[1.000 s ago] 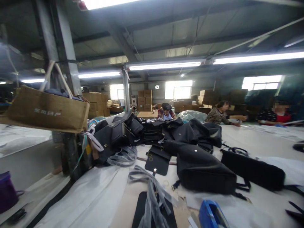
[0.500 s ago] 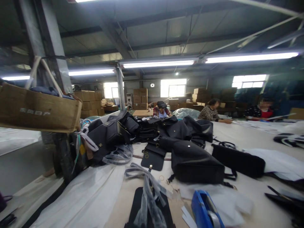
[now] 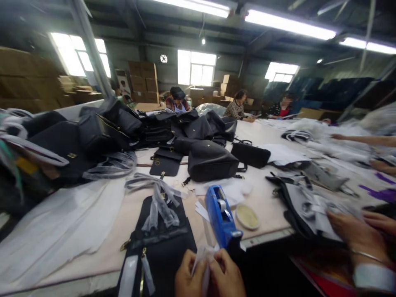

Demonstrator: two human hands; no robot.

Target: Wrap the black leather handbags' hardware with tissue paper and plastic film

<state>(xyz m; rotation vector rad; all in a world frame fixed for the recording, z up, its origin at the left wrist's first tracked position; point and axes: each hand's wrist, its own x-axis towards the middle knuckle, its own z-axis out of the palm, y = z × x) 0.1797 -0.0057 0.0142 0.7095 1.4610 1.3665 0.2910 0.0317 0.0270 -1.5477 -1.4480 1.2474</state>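
Observation:
My left hand (image 3: 187, 274) and my right hand (image 3: 228, 275) meet at the bottom edge, fingers pinched together on a thin strip of clear wrapping (image 3: 202, 258). They sit just in front of a black bag (image 3: 157, 247) lying flat at the table's near edge, with clear plastic strips (image 3: 161, 198) draped over it. A blue tape dispenser (image 3: 221, 216) stands right beyond my right hand.
A round yellowish lid (image 3: 246, 216) lies beside the dispenser. A heap of black bags (image 3: 173, 132) covers the table's middle and left. A co-worker's hands (image 3: 359, 235) handle a bag at right. Other people sit at the far end. White sheets (image 3: 62, 222) lie at left.
The view has tilted down and to the right, away from the brown hanging bag. My hands have come into view, pinched on the clear strip, and a co-worker's hands appear at right.

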